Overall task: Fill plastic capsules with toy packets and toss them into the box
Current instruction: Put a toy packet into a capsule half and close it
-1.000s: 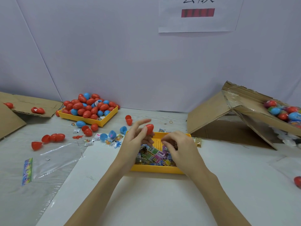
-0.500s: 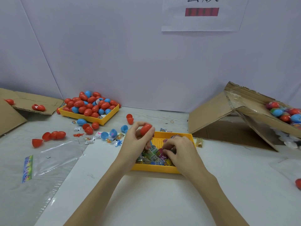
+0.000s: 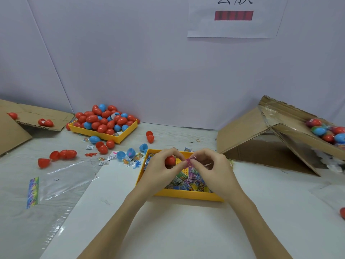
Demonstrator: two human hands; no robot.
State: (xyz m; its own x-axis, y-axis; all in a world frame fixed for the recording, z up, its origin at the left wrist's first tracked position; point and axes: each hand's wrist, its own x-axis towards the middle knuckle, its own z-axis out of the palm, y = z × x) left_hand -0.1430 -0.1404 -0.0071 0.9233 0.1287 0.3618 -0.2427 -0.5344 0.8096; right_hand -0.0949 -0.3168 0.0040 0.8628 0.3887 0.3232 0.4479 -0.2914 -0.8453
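Now the right hand (image 3: 211,165) had come up out of the packet tray (image 3: 186,195) at lower centre, pinching a small pink packet (image 3: 189,162) that half a second before it was still digging for. The left hand (image 3: 160,169) held a red capsule (image 3: 169,160), fingers curled round it, and had dropped from its higher position to meet the packet over the tray. Packet and capsule sat just beside each other, so the filling step looked about to start. The box (image 3: 280,128) of finished capsules lay at the right edge, well apart. A second tray (image 3: 104,134) heaped with empty capsules stood at the upper left.
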